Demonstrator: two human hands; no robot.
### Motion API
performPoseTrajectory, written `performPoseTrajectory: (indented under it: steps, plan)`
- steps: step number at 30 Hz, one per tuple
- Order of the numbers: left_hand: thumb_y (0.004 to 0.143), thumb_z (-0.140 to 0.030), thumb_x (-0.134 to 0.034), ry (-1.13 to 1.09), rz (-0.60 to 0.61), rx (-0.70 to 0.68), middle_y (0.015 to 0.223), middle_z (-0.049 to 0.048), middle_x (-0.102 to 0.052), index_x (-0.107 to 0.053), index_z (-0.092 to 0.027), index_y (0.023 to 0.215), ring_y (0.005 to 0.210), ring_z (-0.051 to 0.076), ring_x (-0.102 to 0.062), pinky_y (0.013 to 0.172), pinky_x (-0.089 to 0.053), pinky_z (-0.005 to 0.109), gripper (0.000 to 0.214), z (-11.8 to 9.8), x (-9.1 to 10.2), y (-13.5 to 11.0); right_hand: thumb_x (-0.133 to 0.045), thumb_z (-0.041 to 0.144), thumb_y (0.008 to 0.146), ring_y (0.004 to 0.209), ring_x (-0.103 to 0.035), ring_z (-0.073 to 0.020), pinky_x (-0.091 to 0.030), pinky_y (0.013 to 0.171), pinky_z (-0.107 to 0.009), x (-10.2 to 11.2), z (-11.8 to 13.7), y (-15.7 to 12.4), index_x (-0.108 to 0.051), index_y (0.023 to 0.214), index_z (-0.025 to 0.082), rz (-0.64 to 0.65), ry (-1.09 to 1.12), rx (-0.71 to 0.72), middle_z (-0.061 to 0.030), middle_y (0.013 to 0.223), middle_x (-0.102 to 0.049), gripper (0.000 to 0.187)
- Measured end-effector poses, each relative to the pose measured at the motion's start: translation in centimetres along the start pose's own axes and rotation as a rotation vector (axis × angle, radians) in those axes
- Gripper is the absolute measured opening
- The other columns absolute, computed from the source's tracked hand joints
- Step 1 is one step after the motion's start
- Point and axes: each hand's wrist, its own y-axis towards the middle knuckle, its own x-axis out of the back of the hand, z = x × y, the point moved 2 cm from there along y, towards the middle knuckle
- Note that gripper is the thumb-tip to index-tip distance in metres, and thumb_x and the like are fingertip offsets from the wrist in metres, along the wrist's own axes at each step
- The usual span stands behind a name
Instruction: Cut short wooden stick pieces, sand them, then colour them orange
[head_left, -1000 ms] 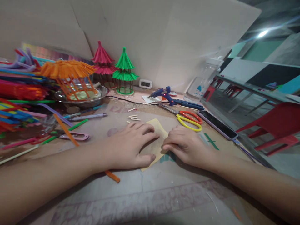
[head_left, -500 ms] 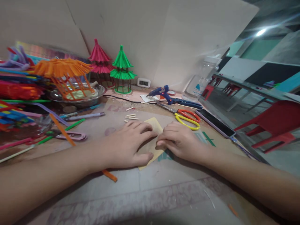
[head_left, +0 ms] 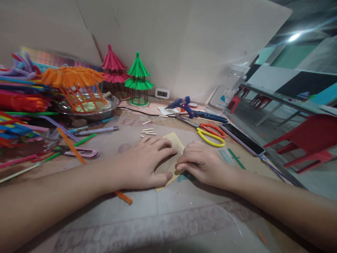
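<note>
A small yellowish card (head_left: 175,141) lies flat on the worktable. My left hand (head_left: 143,163) rests on top of it with fingers spread and pressing down, thumb at the card's near corner. My right hand (head_left: 204,161) sits at the card's right edge with its fingers curled together, fingertips touching the card close to my left fingertips. Whether the right fingers pinch the card's edge is hidden. Most of the card is covered by both hands.
Yellow and orange scissors (head_left: 212,135), a blue glue gun (head_left: 184,104) and a phone (head_left: 243,139) lie to the right. Short wooden sticks (head_left: 149,131) sit behind the card. Coloured sticks (head_left: 18,105), an orange pavilion on a metal dish (head_left: 76,86), and pink (head_left: 114,72) and green (head_left: 138,79) pavilions stand left and behind.
My right hand has slid left along the card's edge towards my left fingertips. My left hand has stayed pressed on the card.
</note>
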Motion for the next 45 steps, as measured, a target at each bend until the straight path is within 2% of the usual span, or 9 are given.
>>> performPoseTrajectory:
  steps: [4,9,13,18,22,29,35,40,45]
  plan:
    - [0.088,-0.050,-0.058,0.003,-0.005,0.010,0.137,0.0112,-0.056,-0.061,-0.023,0.133,0.125,0.036,-0.051,0.106,-0.039,0.053,0.053,0.08,-0.02,0.00,-0.060,0.024,0.098,0.070,-0.061,-0.0163,-0.041,0.070,-0.031,0.07,-0.22,0.05,-0.069,0.080,0.018,-0.019,-0.087,-0.019,-0.0030,0.074,-0.072,0.021]
    - [0.088,-0.050,-0.058,0.001,0.003,0.007,0.138,0.0122,-0.056,-0.059,-0.021,0.138,0.125,0.036,-0.051,0.106,-0.039,0.055,0.058,-0.04,-0.01,0.06,-0.060,0.020,0.098,0.072,-0.063,-0.0154,-0.043,0.073,-0.030,0.11,0.10,0.00,-0.068,0.080,0.019,-0.005,0.028,0.001,-0.0018,0.075,-0.073,0.019]
    - [0.089,-0.051,-0.056,0.005,0.013,0.022,0.140,0.0121,-0.055,-0.057,-0.022,0.140,0.127,0.036,-0.050,0.107,-0.039,0.054,0.058,-0.08,0.08,0.03,-0.060,0.021,0.098,0.071,-0.061,-0.0160,-0.041,0.070,-0.030,0.18,-0.02,-0.04,-0.068,0.080,0.018,-0.021,-0.063,-0.001,-0.0021,0.074,-0.072,0.019]
    - [0.088,-0.050,-0.058,0.000,0.024,0.015,0.140,0.0120,-0.055,-0.059,-0.021,0.137,0.127,0.037,-0.050,0.108,-0.039,0.055,0.057,-0.02,0.11,0.01,-0.061,0.018,0.097,0.073,-0.062,-0.0158,-0.042,0.074,-0.030,0.05,0.09,0.07,-0.068,0.081,0.018,-0.013,-0.006,0.026,-0.0020,0.075,-0.073,0.017]
    - [0.088,-0.049,-0.058,-0.004,0.011,0.014,0.139,0.0121,-0.055,-0.059,-0.021,0.137,0.126,0.037,-0.051,0.107,-0.039,0.055,0.057,0.02,0.07,0.01,-0.061,0.019,0.097,0.071,-0.061,-0.0167,-0.041,0.072,-0.031,0.16,0.16,0.12,-0.068,0.080,0.017,-0.037,-0.079,0.029,-0.0022,0.074,-0.073,0.018]
    - [0.087,-0.047,-0.059,0.002,0.011,0.012,0.135,0.0119,-0.057,-0.064,-0.021,0.128,0.122,0.036,-0.052,0.104,-0.040,0.055,0.048,-0.11,0.16,0.12,-0.059,0.020,0.098,0.071,-0.062,-0.0158,-0.041,0.072,-0.031,0.07,0.48,0.18,-0.068,0.080,0.017,-0.032,-0.045,0.044,-0.0029,0.076,-0.073,0.020]
    - [0.088,-0.048,-0.059,-0.003,-0.011,-0.002,0.135,0.0116,-0.057,-0.062,-0.021,0.132,0.123,0.036,-0.052,0.104,-0.040,0.054,0.052,-0.11,0.10,0.10,-0.061,0.021,0.098,0.073,-0.063,-0.0153,-0.043,0.074,-0.030,-0.13,0.47,0.08,-0.068,0.081,0.018,-0.016,0.025,0.002,-0.0015,0.076,-0.073,0.018]
    - [0.088,-0.048,-0.060,0.000,-0.002,0.004,0.136,0.0114,-0.056,-0.060,-0.021,0.134,0.123,0.036,-0.051,0.104,-0.040,0.055,0.053,0.02,-0.03,0.05,-0.061,0.023,0.098,0.070,-0.062,-0.0158,-0.041,0.070,-0.031,-0.19,0.38,0.06,-0.067,0.078,0.018,-0.052,-0.054,-0.004,-0.0022,0.073,-0.072,0.022]
    - [0.089,-0.050,-0.058,0.000,0.001,-0.001,0.134,0.0112,-0.057,-0.064,-0.022,0.128,0.122,0.035,-0.052,0.104,-0.040,0.054,0.048,0.00,0.00,0.15,-0.062,0.022,0.098,0.075,-0.064,-0.0150,-0.043,0.075,-0.029,-0.25,0.48,0.23,-0.070,0.081,0.019,-0.018,0.054,0.008,-0.0009,0.077,-0.073,0.018]
